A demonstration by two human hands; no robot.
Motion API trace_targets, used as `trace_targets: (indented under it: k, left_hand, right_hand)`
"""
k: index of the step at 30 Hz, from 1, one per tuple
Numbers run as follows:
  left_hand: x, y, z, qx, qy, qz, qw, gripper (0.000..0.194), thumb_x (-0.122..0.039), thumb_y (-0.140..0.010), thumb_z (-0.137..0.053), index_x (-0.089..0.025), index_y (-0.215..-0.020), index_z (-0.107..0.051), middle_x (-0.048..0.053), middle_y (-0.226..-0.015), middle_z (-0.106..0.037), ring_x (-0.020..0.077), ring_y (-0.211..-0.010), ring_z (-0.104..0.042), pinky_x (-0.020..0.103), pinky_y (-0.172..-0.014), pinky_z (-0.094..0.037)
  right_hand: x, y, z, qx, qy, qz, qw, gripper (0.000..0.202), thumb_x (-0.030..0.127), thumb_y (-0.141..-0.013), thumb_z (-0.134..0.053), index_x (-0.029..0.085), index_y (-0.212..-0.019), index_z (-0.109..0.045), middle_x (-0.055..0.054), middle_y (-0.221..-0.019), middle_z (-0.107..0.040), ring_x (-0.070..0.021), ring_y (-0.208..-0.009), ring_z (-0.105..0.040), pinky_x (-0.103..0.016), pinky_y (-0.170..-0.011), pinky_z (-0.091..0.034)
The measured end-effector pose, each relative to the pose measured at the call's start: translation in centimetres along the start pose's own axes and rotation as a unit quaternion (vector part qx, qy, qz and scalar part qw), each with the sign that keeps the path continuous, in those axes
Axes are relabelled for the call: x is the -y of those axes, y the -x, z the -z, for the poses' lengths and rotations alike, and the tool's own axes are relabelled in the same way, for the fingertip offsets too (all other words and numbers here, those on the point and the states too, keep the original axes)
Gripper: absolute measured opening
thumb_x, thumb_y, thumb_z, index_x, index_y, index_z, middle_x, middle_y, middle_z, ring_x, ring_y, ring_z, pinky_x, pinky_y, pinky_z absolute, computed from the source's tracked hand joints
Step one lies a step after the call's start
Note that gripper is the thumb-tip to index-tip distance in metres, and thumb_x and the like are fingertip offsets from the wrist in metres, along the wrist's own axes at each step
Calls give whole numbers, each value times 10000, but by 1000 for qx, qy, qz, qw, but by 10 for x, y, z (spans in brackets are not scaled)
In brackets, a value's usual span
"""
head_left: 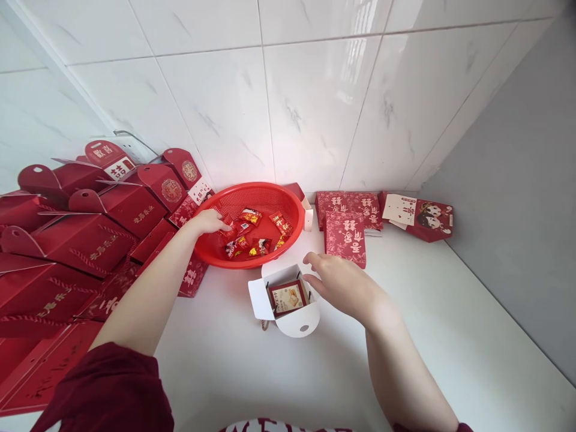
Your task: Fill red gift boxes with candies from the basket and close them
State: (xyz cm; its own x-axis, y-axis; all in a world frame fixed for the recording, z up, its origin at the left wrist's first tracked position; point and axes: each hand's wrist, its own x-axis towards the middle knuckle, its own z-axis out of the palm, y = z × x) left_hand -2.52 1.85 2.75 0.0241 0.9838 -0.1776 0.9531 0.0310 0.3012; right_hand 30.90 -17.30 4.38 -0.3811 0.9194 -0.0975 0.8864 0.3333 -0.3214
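My left hand (211, 222) reaches over the rim of a red plastic basket (294, 207). Its fingers are closed on a red-wrapped candy (228, 230) at the basket's left side. Several more wrapped candies, red and yellow, lie around it. In front of the basket stands a small gift box (297, 325) with its white flaps spread, and a packet with a biscuit picture (288, 298) lies inside. My right hand (335, 279) hovers at the box's right edge, thumb and fingers apart, holding nothing. Whether it touches the flap I cannot tell.
Red gift boxes (119, 207) are piled on the left. Flat red patterned boxes (345, 239) lie right of the basket, with another red box (434, 221) beyond them. A tiled wall (315, 108) closes the back, a grey panel (517, 198) the right side of the white table (405, 288).
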Motion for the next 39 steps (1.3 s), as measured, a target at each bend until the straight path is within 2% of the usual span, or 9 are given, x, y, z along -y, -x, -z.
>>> trace_targets:
  k: [7, 11, 13, 15, 21, 24, 27, 32, 39]
  left_hand:
    - [-16, 13, 2, 15, 36, -47, 998, 339, -451, -470, -816, -200, -671, -708, 3, -637, -672, 257, -760, -656, 290, -695, -486]
    - [-27, 15, -4, -26, 86, -109, 990, 542, -531, -631, -735, -192, -1053, -711, 39, -1013, -738, 263, -973, -654, 305, -827, -513]
    - [-32, 15, -9, -41, 114, -146, 982, 674, -528, -726, -668, -222, -1318, -566, 60, -1281, -649, 236, -1093, -628, 311, -896, -513]
    - [-37, 15, -14, -25, 130, -182, 974, 730, -495, -774, -639, -258, -1434, -435, 69, -1404, -562, 200, -1131, -622, 307, -928, -512]
    - [-61, 18, -29, 113, 65, -235, 963, 474, -442, -769, -682, -209, -1182, -685, 83, -1157, -713, 225, -997, -683, 294, -876, -514]
    - [-79, 17, -40, 160, 18, -247, 956, 410, -418, -761, -698, -222, -1121, -714, 69, -1126, -729, 232, -970, -688, 273, -839, -502]
    - [-96, 13, -53, 189, -12, -269, 944, 436, -318, -754, -701, -246, -1183, -672, 47, -1120, -731, 222, -964, -686, 263, -824, -495]
    - [-108, 8, -70, 207, -49, -313, 926, 514, -116, -710, -657, -262, -1201, -623, 38, -1171, -704, 197, -967, -676, 240, -802, -492]
    - [-104, 5, -70, 155, -118, -321, 927, 278, -156, -660, -693, -242, -925, -697, 53, -1014, -691, 232, -873, -663, 288, -774, -469]
  right_hand:
    - [0, 0, -2, 3, -3, 3, 1000, 240, 265, -997, -466, 167, -1181, -584, -96, -1033, -720, -278, -897, -709, -311, -627, -425]
    - [-1, 0, -3, 6, -5, 0, 1000, 244, 269, -998, -464, 165, -1185, -582, -98, -1028, -719, -280, -898, -708, -314, -629, -426]
    - [-1, -1, -3, 8, -6, -1, 1000, 245, 271, -999, -462, 163, -1183, -583, -103, -1041, -715, -280, -905, -707, -315, -633, -429]
    - [0, -1, -3, 10, -8, -2, 1000, 244, 270, -999, -462, 163, -1180, -584, -108, -1052, -713, -281, -919, -706, -316, -641, -434]
    - [0, -2, -3, 20, -11, -10, 1000, 242, 264, -999, -461, 164, -1184, -580, -117, -1070, -707, -282, -962, -697, -317, -669, -441]
    - [0, -3, -3, 24, -11, -13, 1000, 243, 262, -997, -469, 162, -1189, -578, -119, -1078, -706, -283, -978, -694, -316, -678, -444]
    - [1, -3, -2, 25, -12, -13, 1000, 246, 259, -997, -472, 158, -1193, -580, -121, -1085, -705, -281, -980, -694, -318, -684, -448]
    - [1, -2, -1, 19, -8, -10, 1000, 247, 259, -998, -469, 151, -1186, -587, -116, -1072, -710, -284, -952, -701, -323, -673, -451]
    - [0, -1, -1, 11, 3, -8, 1000, 236, 266, -996, -476, 166, -1181, -583, -106, -1062, -711, -278, -920, -705, -310, -653, -437]
